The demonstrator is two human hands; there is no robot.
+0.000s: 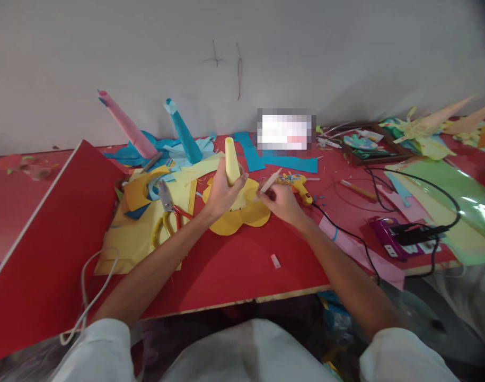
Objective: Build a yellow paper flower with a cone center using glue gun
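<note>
A pale yellow paper cone (231,162) stands upright in my left hand (224,188), whose fingers wrap round its lower part. Under it lies a darker yellow paper flower shape (228,224) with rounded lobes, flat on the red table. My right hand (281,201) pinches a whitish pen-like stick (271,180) over the right lobe of the flower; its lower tip is hard to make out. Just beyond that hand rests a yellow glue gun (301,190) with a black cord. A small white-pink cap (275,261) sits nearer the table's front edge.
Scissors (166,199) and red-handled pliers or cutters lie on yellow sheets at left. A pink cone (126,124) and a blue cone (183,132) stand behind. At right are a purple power strip (389,245), a dark tray (359,158) and green sheets (460,196). A red panel (55,239) stands at left.
</note>
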